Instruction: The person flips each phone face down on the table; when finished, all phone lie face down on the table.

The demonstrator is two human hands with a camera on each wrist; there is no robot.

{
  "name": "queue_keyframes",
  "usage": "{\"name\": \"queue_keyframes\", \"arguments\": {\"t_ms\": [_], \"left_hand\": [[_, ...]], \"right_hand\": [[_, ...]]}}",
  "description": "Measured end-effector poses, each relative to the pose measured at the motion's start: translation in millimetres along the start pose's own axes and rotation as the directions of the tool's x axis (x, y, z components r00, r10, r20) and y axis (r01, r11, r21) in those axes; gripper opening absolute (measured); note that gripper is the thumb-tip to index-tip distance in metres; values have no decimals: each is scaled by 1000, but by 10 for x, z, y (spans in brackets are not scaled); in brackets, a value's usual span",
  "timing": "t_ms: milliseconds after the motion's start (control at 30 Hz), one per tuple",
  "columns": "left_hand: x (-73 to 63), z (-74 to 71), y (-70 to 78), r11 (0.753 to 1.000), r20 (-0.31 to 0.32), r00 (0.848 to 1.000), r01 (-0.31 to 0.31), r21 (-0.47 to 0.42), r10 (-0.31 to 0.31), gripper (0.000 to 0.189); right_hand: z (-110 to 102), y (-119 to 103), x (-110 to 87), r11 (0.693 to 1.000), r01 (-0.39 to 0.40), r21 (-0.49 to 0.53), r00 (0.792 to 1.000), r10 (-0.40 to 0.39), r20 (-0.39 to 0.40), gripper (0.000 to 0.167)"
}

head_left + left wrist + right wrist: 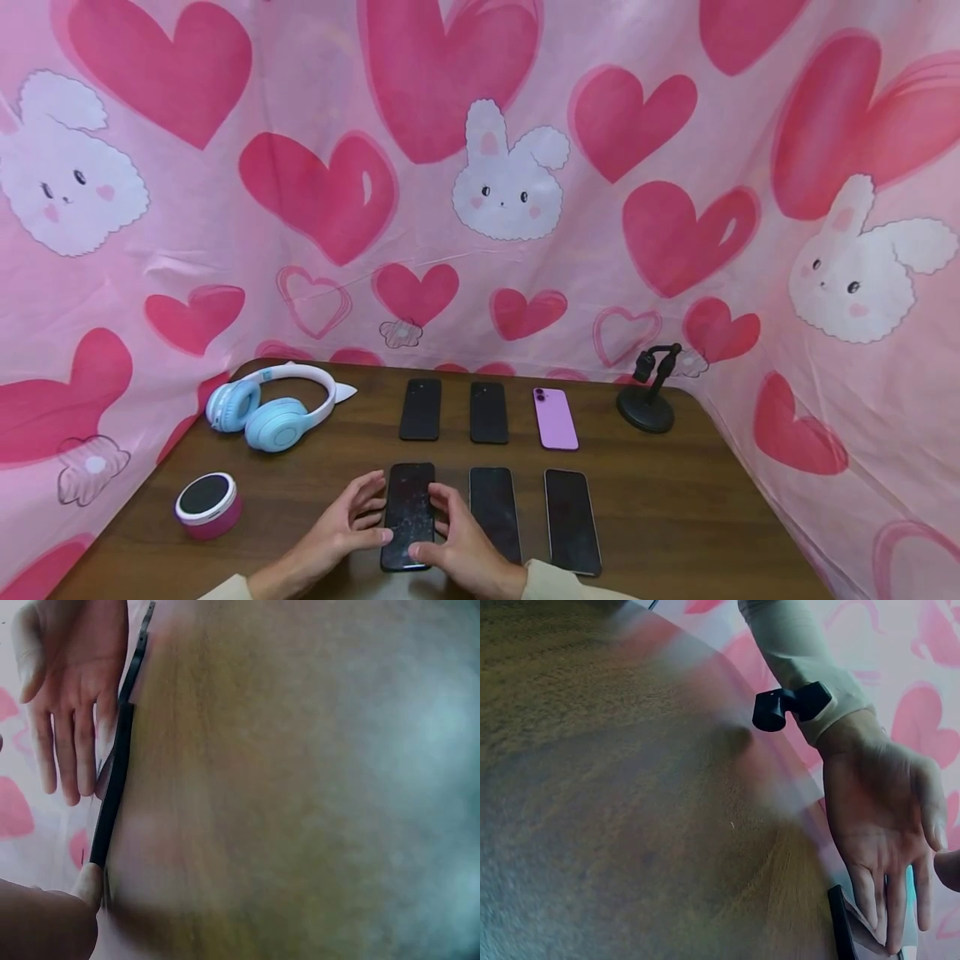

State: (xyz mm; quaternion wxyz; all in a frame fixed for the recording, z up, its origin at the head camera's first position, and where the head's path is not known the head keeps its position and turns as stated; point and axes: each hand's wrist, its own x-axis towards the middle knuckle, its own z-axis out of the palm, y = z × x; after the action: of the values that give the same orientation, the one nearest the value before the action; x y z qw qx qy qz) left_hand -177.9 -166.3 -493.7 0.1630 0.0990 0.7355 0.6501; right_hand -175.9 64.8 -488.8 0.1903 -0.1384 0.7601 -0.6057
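A black smartphone (408, 512) with a smudged dark screen is upright between both hands at the near middle of the table. To its left is my left hand (347, 523), its thumb touching the near left edge. The right hand (463, 533) is at the other side, thumb over the near right corner and fingers by the right edge. Seen from the left wrist, the smartphone (114, 791) is edge-on and the right hand (79, 682) has straight fingers. In the right wrist view the left hand (874, 802) also has straight fingers.
Two dark phones (494, 510) (572, 518) lie right of the hands. Behind are two black phones (421, 410) (489, 413) and a pink phone (558, 421). Blue-and-white headphones (279, 421) and a pink round speaker (208, 508) are left; a black stand (647, 404) is back right.
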Motion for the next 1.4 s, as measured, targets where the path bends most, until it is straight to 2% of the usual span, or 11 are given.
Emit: {"name": "queue_keyframes", "arguments": {"t_ms": [167,500,833,1200,1400], "left_hand": [[15,4,-16,1000,-12,1000,-1,9,1,87],[71,25,16,996,-45,995,84,-25,-85,84],[94,70,87,979,-124,974,176,-105,-188,78],[34,84,65,986,-155,978,121,-113,-138,77],[14,69,75,987,-137,986,76,-142,-96,76]], "right_hand": [[-10,22,23,999,-18,27,1000,18,-6,76],[-24,15,37,999,-25,39,1000,25,-4,75],[-25,12,55,999,-35,41,999,35,-1,74],[17,36,82,998,-29,57,1000,29,4,69],[52,31,72,997,16,71,1000,-18,20,67]]}}
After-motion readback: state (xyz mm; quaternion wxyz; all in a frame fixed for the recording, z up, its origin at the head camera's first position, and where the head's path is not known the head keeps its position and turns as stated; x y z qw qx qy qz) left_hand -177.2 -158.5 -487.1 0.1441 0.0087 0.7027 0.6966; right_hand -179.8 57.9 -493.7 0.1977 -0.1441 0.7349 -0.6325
